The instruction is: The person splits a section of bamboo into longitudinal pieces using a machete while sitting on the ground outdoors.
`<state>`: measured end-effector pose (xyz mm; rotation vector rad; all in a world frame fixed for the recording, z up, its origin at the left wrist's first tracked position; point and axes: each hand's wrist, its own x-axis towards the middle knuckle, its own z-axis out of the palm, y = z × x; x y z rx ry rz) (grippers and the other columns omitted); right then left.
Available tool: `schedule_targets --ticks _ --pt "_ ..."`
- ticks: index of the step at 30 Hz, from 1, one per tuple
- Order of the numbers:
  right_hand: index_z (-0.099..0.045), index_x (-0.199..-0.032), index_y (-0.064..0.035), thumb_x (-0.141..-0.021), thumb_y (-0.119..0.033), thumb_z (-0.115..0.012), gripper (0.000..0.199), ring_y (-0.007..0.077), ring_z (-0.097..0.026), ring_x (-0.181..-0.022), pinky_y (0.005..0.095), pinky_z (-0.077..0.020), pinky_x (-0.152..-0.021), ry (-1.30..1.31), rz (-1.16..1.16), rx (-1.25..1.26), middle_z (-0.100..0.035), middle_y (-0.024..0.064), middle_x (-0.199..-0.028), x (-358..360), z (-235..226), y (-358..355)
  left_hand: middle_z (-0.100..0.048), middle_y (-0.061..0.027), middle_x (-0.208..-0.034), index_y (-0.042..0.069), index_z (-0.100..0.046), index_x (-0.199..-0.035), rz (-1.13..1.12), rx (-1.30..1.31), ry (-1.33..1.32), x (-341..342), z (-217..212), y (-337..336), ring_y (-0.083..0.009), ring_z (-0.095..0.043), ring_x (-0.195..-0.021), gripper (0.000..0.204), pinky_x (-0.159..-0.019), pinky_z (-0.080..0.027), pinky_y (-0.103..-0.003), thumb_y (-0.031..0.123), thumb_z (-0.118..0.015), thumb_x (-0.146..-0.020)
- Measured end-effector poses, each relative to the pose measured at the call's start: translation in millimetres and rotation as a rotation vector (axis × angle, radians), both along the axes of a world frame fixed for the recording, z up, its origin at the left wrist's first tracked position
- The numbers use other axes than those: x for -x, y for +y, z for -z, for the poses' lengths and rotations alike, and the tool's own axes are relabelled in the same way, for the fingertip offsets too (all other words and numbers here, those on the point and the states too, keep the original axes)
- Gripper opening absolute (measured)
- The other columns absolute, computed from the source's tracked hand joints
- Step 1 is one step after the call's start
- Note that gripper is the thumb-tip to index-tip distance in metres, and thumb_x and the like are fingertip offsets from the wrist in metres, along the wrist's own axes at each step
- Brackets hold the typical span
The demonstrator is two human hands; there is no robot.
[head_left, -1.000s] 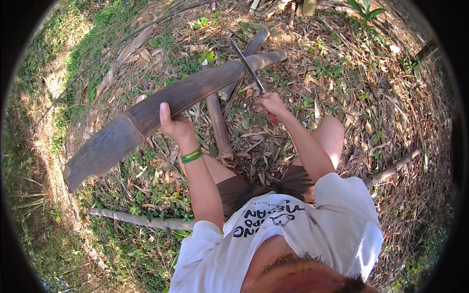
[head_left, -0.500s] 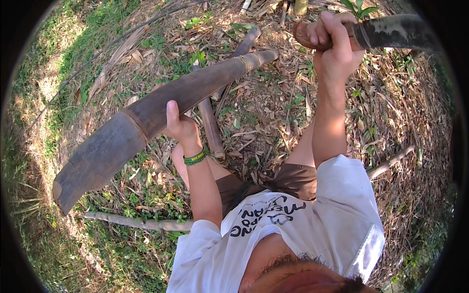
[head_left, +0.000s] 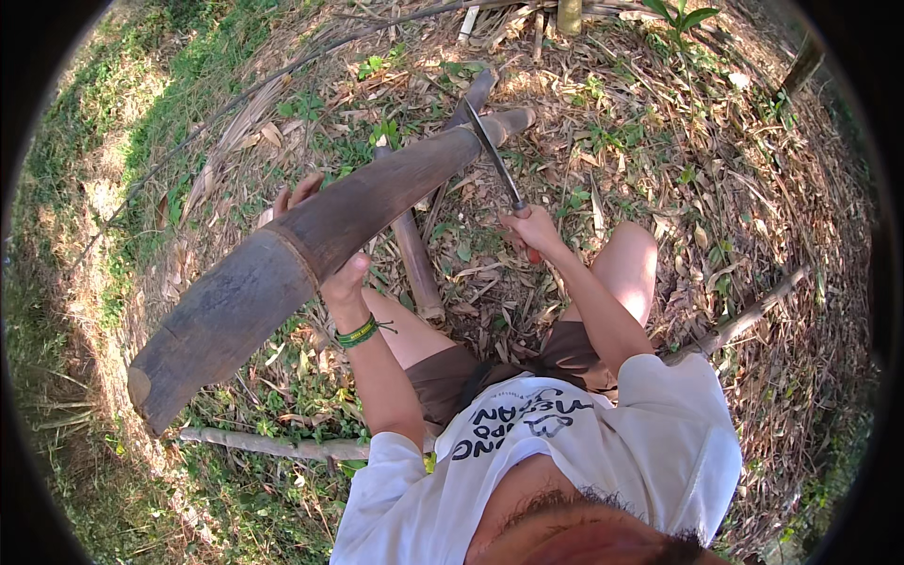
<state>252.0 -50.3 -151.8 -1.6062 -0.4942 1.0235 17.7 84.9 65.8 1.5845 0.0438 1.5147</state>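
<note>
A thick, dark brown bamboo pole [head_left: 367,202] slants across in front of me, its wide cut end at lower left and its thin end at upper right. My left hand [head_left: 345,282] cradles it near the middle joint, with the thumb side on the near edge and fingertips showing past the far edge; the palm is hidden underneath. In my right hand [head_left: 533,232] is the handle of a machete [head_left: 496,158], only a bit of red showing below the fist. The blade lies across the bamboo at the joint near its thin end.
Beneath the bamboo, a shorter bamboo piece [head_left: 415,266] and a dark piece of wood [head_left: 474,97] lie on the leaf litter. A pale stick [head_left: 273,443] crosses the ground at left, another branch [head_left: 749,320] at right. A stump [head_left: 569,17] stands at the far edge.
My right hand has swung the machete down from the upper right onto the bamboo's thin end. The bamboo has shifted slightly right and nearer, and my left fingers now show past its far edge.
</note>
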Motion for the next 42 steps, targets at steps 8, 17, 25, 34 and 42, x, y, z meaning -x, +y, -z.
schedule_targets --ticks 8,17,25,34,42 --pt "-0.055 -0.078 -0.007 -0.09 -0.027 -0.076 0.032 0.0065 -0.043 -0.045 0.0243 -0.0295 -0.039 -0.231 0.215 -0.45 -0.046 -0.0024 -0.057 -45 -209 -25 -0.057 -0.0182 -0.128 0.006 -0.042 -0.138 0.071 0.083 -0.042 -21 -6 6 -0.0334 -0.055 -0.122 0.085 -0.11 -0.043 -0.052 0.025 -0.084 -0.067" --pt "-0.051 -0.065 -0.0047 -0.082 -0.008 -0.068 0.025 0.0144 -0.049 -0.049 0.0358 -0.0409 -0.05 -0.276 0.444 -0.489 -0.054 0.0013 -0.062 -32 -64 30 -0.055 -0.017 -0.128 0.002 -0.044 -0.136 0.053 0.058 -0.049 -40 -7 -8 -0.033 -0.054 -0.123 0.081 -0.11 -0.042 -0.048 0.027 -0.081 -0.068" --pt "-0.049 -0.06 -0.0052 -0.081 -0.021 -0.068 0.032 0.0175 -0.05 -0.043 0.0366 -0.0414 -0.05 -0.337 -0.049 0.088 -0.046 0.0028 -0.046 -17 -39 10 -0.057 -0.017 -0.126 0.006 -0.045 -0.137 -0.012 0.275 -0.137 4 23 -2 -0.0315 -0.057 -0.119 0.082 -0.109 -0.043 -0.049 0.019 -0.082 -0.065" --pt "-0.06 -0.079 -0.0039 -0.089 -0.005 -0.066 0.011 0.0078 -0.045 -0.049 0.0272 -0.0343 -0.044 -0.474 0.235 -0.865 -0.049 0.0006 -0.057 -52 -296 -10 -0.059 -0.0184 -0.125 0.004 -0.047 -0.135 -0.017 0.249 -0.139 -1 18 -8 -0.0323 -0.057 -0.118 0.082 -0.108 -0.044 -0.049 0.018 -0.082 -0.062" --pt "-0.053 -0.064 -0.0068 -0.079 -0.013 -0.068 0.022 0.0168 -0.055 -0.057 0.0371 -0.044 -0.058 -0.397 0.01 0.015 -0.054 0.0034 -0.057 -41 -50 30 -0.054 -0.0175 -0.13 0.004 -0.044 -0.137 0.018 0.151 -0.085 -17 17 -14 -0.032 -0.052 -0.126 0.082 -0.113 -0.04 -0.049 0.026 -0.077 -0.066"
